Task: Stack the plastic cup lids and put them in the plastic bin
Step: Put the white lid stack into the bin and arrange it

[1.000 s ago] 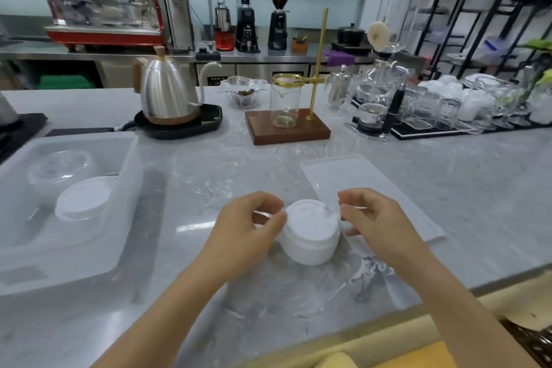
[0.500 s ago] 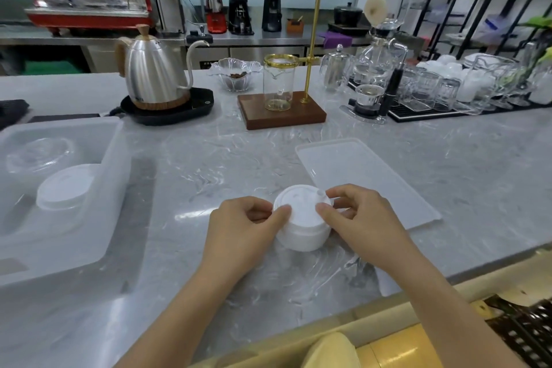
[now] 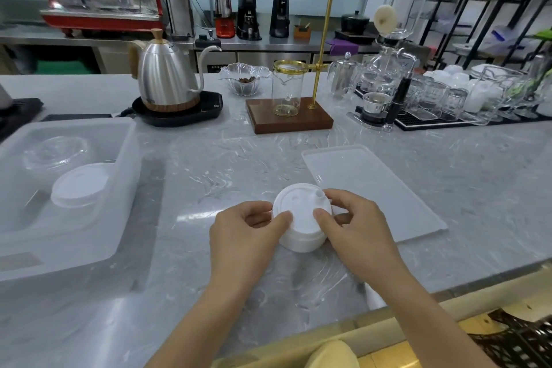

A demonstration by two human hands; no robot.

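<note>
Resting on the grey marble counter (image 3: pixel 298 152) near its front edge, a white stack of cup lids (image 3: pixel 301 218) sits between the person's two hands. On the stack's left side, the left hand (image 3: pixel 245 236) has its thumb pressed on the top lid's rim and its other fingers curled against the side. From the right, the right hand (image 3: pixel 358 227) meets it the same way — thumb on the top lid, index fingertip by the small raised spout at the far rim — so both hands are closed on the stack, clamping it between them. Just beyond the right hand a flat translucent bin cover (image 3: pixel 373 188) lies on the counter, its near corner close to the stack, though whether they touch is unclear. Well apart to the left stands the plastic bin (image 3: pixel 125 164), open-topped and translucent; inside it a white lid stack (image 3: pixel 79 185) sits near the right wall, with a clear domed lid stack (image 3: pixel 56 152) just behind it. Farther back on the counter are a steel gooseneck kettle (image 3: pixel 167 78) on a black base, a wooden pour-over stand (image 3: pixel 289 116) with a brass rod and glass vessel, and a glass bowl (image 3: pixel 245 81) between them.
</note>
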